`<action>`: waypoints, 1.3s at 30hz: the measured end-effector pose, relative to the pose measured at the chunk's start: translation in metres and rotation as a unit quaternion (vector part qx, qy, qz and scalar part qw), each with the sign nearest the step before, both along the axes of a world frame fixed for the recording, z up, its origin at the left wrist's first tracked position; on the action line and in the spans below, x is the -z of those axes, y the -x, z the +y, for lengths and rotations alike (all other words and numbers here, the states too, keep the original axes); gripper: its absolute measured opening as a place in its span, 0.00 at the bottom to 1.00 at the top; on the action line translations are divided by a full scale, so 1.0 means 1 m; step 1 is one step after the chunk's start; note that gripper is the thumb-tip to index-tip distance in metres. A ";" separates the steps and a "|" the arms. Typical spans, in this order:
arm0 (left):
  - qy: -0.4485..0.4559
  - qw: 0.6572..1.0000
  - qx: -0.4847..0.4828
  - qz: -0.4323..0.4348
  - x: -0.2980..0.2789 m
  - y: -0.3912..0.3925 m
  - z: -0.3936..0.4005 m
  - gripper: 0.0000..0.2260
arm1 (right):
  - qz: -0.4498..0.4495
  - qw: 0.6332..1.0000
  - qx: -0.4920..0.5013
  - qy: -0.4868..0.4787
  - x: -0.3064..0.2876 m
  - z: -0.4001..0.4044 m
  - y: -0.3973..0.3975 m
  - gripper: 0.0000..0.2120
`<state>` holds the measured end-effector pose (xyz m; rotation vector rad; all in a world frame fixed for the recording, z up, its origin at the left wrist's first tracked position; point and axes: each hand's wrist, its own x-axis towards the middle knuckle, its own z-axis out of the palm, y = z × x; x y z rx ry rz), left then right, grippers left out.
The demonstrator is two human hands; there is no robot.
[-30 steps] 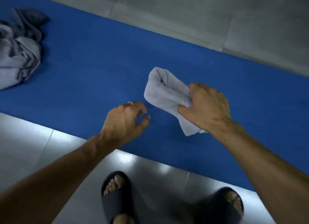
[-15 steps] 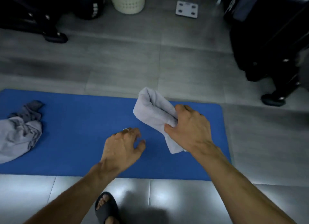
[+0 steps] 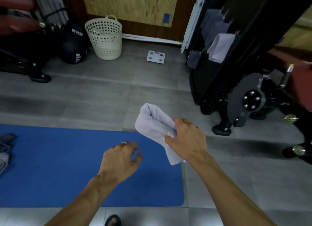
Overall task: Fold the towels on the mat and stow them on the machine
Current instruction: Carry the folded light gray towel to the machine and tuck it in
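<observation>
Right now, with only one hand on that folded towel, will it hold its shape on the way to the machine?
Probably soft: the towel bulges above the right hand and droops below it. It looks light, since one hand carries it. The folds may loosen; the left hand is free to help.

The room is dim, and the upper left of the frame is very dark. Light shines off the floor tiles (image 3: 152,215) at the bottom edge. The right side is blurry. Straight lines bend near the edges.

Bare forearms without sleeves, a silver ring (image 3: 124,142) on one left-hand finger, a dark sandal (image 3: 112,221) on one foot.
</observation>
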<state>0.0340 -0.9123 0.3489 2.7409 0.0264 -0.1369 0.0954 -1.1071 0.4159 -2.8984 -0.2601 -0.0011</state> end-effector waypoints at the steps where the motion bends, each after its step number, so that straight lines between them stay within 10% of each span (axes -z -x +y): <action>1: 0.003 1.000 -0.001 -0.003 -0.009 -0.009 -0.010 0.13 | -0.004 1.000 0.004 0.000 -0.010 -0.010 -0.009 0.12; 16: 0.063 0.997 0.009 -0.052 -0.098 -0.237 -0.117 0.11 | -0.046 0.998 0.032 0.015 -0.113 -0.128 -0.207 0.11; 31: 0.065 0.990 -0.081 -0.093 -0.155 -0.584 -0.226 0.09 | -0.081 0.993 -0.085 0.000 -0.152 -0.241 -0.590 0.14; 39: 0.194 0.975 -0.060 -0.091 -0.174 -0.793 -0.197 0.33 | -0.051 0.993 -0.107 0.013 -0.154 -0.235 -0.771 0.14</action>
